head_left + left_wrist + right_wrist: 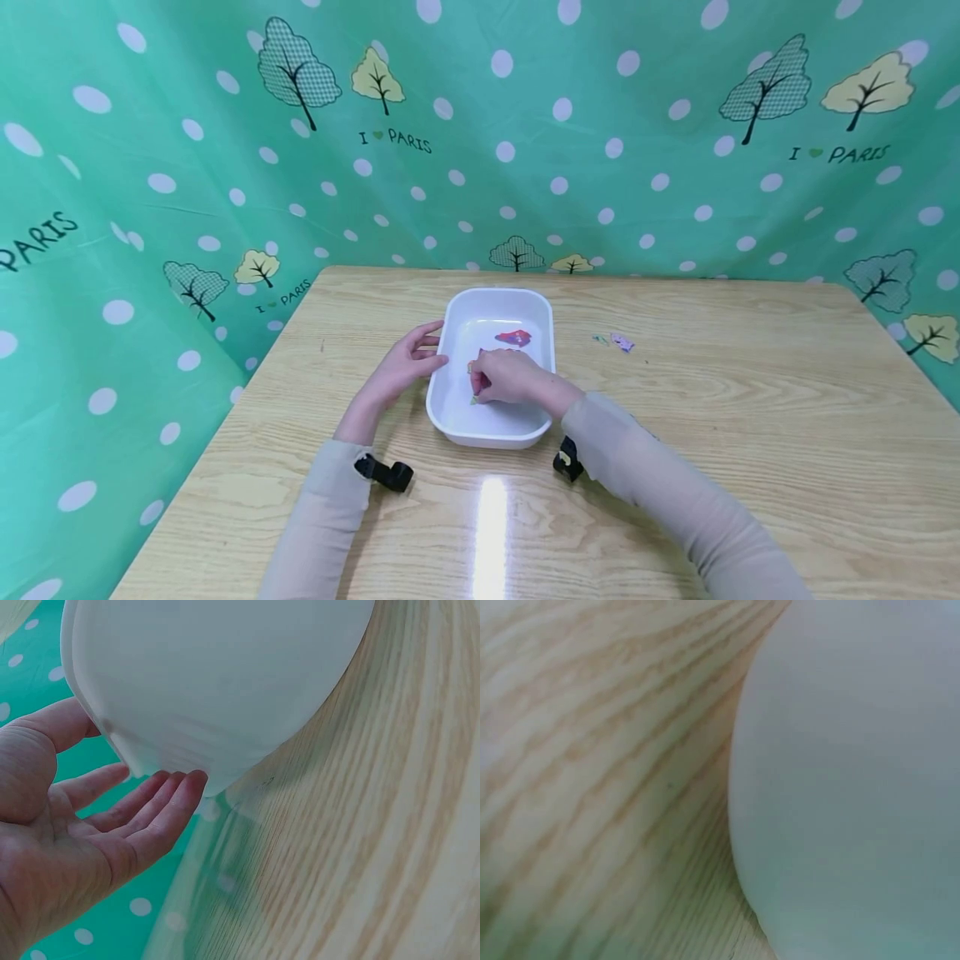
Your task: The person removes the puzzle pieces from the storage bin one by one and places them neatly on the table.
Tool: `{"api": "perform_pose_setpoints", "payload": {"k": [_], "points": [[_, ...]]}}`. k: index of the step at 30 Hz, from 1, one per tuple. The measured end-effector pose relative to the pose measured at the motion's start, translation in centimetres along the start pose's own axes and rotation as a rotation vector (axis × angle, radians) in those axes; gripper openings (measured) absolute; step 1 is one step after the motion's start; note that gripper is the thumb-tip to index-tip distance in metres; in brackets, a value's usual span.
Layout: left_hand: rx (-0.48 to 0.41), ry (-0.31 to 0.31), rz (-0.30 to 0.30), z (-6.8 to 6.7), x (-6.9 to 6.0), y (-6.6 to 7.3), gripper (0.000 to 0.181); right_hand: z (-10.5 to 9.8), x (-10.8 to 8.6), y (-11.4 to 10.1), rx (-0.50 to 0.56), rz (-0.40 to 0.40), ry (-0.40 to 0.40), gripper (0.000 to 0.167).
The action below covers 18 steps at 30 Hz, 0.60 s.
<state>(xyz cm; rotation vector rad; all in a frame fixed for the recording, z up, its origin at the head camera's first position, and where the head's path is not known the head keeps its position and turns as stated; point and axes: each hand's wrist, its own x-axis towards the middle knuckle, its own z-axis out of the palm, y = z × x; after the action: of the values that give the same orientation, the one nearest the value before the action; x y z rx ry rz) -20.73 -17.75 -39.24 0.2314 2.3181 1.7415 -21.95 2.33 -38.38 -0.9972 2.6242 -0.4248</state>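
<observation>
A white rectangular basin (491, 439) stands on the wooden table. At its left side is my left hand (408, 363), the thumb at the rim and the fingers against the outer wall; the left wrist view shows this hand (112, 817) with fingertips touching the basin (225, 682). My right hand (510, 377) reaches inside, fingers bent down near the floor of the basin, with small coloured bits at the fingertips; whether it pinches one cannot be made out. Beyond it lies a red and purple piece (514, 337). The right wrist view shows only the basin's outer wall (847, 780) and table.
Right of the basin, a small purple piece (622, 342) and a tiny green piece (601, 339) lie on the table (750, 375). A green dotted curtain (465, 108) hangs behind and to the left. Each wrist carries a black strap mount.
</observation>
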Motion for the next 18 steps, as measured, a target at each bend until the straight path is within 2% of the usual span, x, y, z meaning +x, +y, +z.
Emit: {"api": "perform_pose_setpoints", "payload": {"k": [11,18], "points": [[-0.004,0.008,-0.002,0.0,0.0,0.0,0.064,-0.3,-0.4,0.0,0.018,0.011,-0.02,0.013],[0.002,0.007,-0.008,0.0,-0.1,0.1,0.064,-1.0,-1.0,0.3,0.039,0.009,0.028,0.014]]}}
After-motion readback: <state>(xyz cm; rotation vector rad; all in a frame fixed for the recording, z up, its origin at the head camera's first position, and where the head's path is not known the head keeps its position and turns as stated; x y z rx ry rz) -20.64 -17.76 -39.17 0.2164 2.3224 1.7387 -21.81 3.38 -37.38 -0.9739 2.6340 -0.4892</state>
